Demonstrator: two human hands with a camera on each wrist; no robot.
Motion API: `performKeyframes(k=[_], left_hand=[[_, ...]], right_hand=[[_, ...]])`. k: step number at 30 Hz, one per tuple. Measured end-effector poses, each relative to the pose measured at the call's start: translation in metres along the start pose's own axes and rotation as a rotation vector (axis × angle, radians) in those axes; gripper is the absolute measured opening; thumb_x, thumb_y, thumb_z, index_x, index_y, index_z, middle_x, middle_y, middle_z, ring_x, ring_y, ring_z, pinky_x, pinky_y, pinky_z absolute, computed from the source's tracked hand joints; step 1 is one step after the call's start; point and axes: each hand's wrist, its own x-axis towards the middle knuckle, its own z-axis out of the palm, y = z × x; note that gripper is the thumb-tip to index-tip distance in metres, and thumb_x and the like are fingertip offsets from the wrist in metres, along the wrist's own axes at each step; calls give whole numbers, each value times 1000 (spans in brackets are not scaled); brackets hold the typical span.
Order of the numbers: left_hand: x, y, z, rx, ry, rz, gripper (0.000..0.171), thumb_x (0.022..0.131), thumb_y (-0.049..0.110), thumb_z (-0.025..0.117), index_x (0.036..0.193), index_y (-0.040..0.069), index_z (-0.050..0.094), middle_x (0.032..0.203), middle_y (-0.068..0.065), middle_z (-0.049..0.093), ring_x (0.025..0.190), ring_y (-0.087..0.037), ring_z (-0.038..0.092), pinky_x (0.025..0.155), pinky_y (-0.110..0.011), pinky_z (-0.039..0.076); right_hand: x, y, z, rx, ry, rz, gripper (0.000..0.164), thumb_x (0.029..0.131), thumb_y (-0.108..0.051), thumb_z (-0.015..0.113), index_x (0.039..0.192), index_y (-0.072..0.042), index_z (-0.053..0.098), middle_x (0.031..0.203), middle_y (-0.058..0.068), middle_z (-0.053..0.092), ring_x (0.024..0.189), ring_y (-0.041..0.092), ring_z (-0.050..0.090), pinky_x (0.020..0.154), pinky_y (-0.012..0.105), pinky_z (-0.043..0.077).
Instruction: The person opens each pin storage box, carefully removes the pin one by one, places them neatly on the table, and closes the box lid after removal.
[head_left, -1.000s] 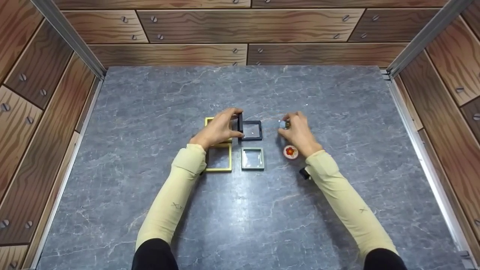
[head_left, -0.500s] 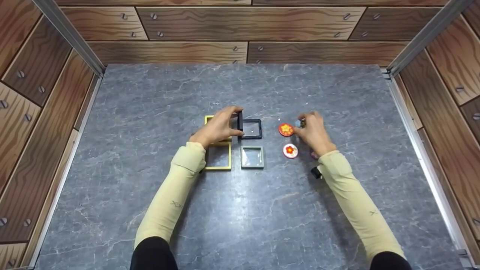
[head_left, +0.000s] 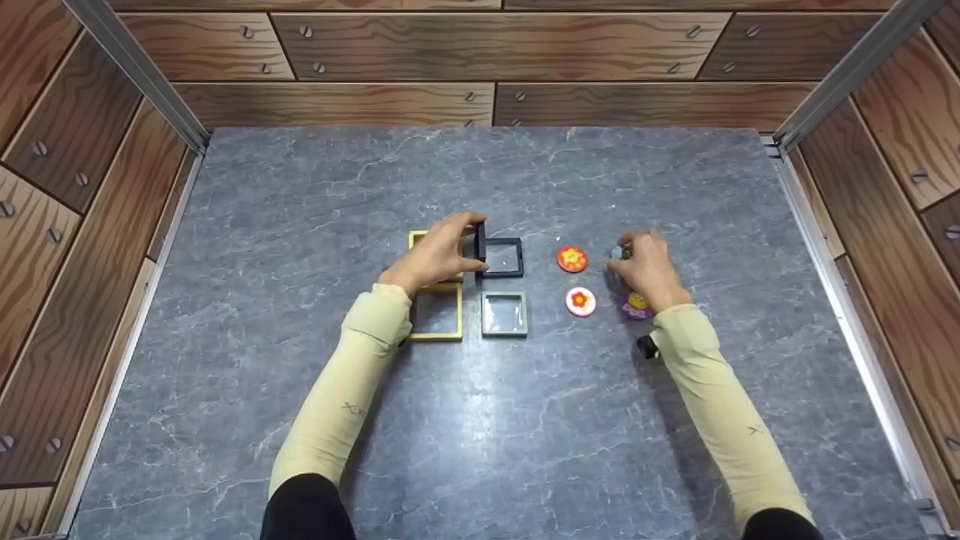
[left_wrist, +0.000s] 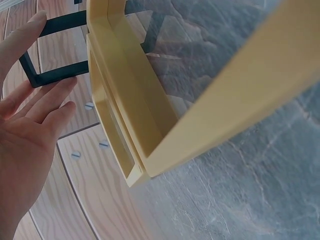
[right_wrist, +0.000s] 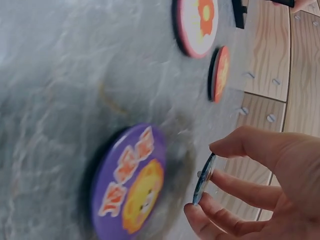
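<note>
My left hand (head_left: 435, 259) grips the raised half of a hinged dark display frame (head_left: 480, 251), thumb on one edge and fingers on the opposite one. The frame's other half lies flat beside it. In the left wrist view, that raised dark half (left_wrist: 62, 74) shows behind a yellow frame (left_wrist: 130, 95). Between thumb and fingertips, my right hand (head_left: 651, 268) pinches a thin round badge (right_wrist: 203, 182), bluish and seen edge-on. Under that wrist lies a purple badge with a yellow cartoon face (head_left: 636, 306), partly covered in the head view.
An orange badge with a yellow flower (head_left: 571, 259) and a white one with a red flower (head_left: 580, 301) lie between the hands. Left of centre sits an open yellow frame (head_left: 439, 339), partly under my left hand. A grey-green frame (head_left: 504, 334) lies flat nearby. Wood-patterned walls (head_left: 495, 49) border the table.
My right hand has moved right with the bluish badge, uncovering the orange badge and then part of the purple one. My left hand stays on the dark frame.
</note>
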Motion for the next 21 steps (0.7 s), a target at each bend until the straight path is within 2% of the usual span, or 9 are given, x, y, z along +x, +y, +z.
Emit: performKeyframes(k=[8,13,21], left_hand=[[-2,0,1,6,2,4,84,85,21,89,156,6,45,158,-17,51,145,-34,54,126,-42,45],[0,0,-1,9,4,0,86,85,23,89,157,9,44,161,-15,49,147,-33,53,127,-43,44],[0,-1,0,17,-9,17,88,85,23,89,159,9,43,163,-13,48,149,-32,51,128,-44,41]], right_hand=[[3,12,4,-33,-3,9,45,90,-11,70,124,18,67,122,38,62,120,53,53,109,62,48],[4,15,3,-16,21,-11,43,91,-10,69,125,17,67,120,38,65,122,52,52,112,62,45],[3,18,4,7,37,-34,43,93,-9,69,127,17,66,121,37,63,124,51,49,115,60,40]])
